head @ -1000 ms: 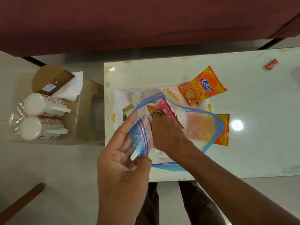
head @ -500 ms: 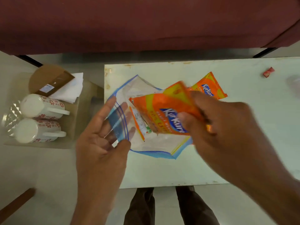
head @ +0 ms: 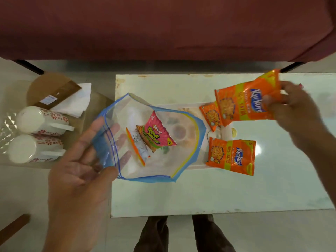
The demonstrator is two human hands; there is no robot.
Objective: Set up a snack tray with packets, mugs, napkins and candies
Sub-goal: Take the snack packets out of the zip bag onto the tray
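Note:
My left hand (head: 85, 160) holds the open mouth of a clear zip bag (head: 183, 157) with blue edges, above the white tray (head: 197, 167) on the table. Inside the bag lie a pink Bingo packet (head: 157, 134) and an orange-edged packet (head: 139, 149). My right hand (head: 292, 113) grips an orange Kurkure packet (head: 243, 104) in the air over the table's right side. Two more orange Kurkure packets rest on the tray, a small one (head: 211, 116) and a larger one (head: 230, 155). Two white floral mugs (head: 39, 119) (head: 31, 149) lie at the left beside white napkins (head: 76, 101).
The mugs, napkins and a brown cardboard piece (head: 52, 90) sit in a clear container (head: 5, 128) on the floor left of the white table (head: 236, 191). A dark red sofa (head: 163, 28) spans the back. My feet stand at the table's near edge.
My right hand pulled an orange Kurkure packet out of the zip bag and carried it right, over the table. My left hand kept hold of the bag's mouth.

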